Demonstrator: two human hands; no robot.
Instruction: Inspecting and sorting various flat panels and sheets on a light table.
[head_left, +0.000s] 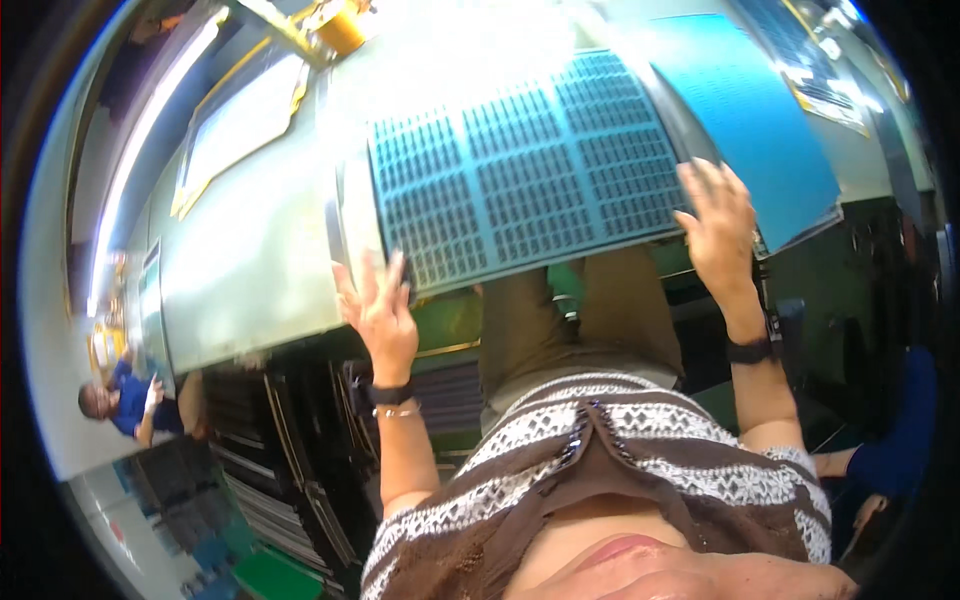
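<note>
Though contact is unclear, hands [382, 318] [718, 225] uncurled, well apart, flanking the patterned blue panel [530, 178]

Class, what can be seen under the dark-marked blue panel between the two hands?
A light worktop shows left of the blue panel; whatever lies directly beneath is covered and cannot be seen.

The blue sheet [530, 165] is flat and has four sides. Lots of tiny dark marks sit on it in neat rows. Lighter blue stripes split the marks into blocks. It lies on the pale table [240, 270], with its near side along the table's near edge. Its far side shines too bright to see well.
</note>
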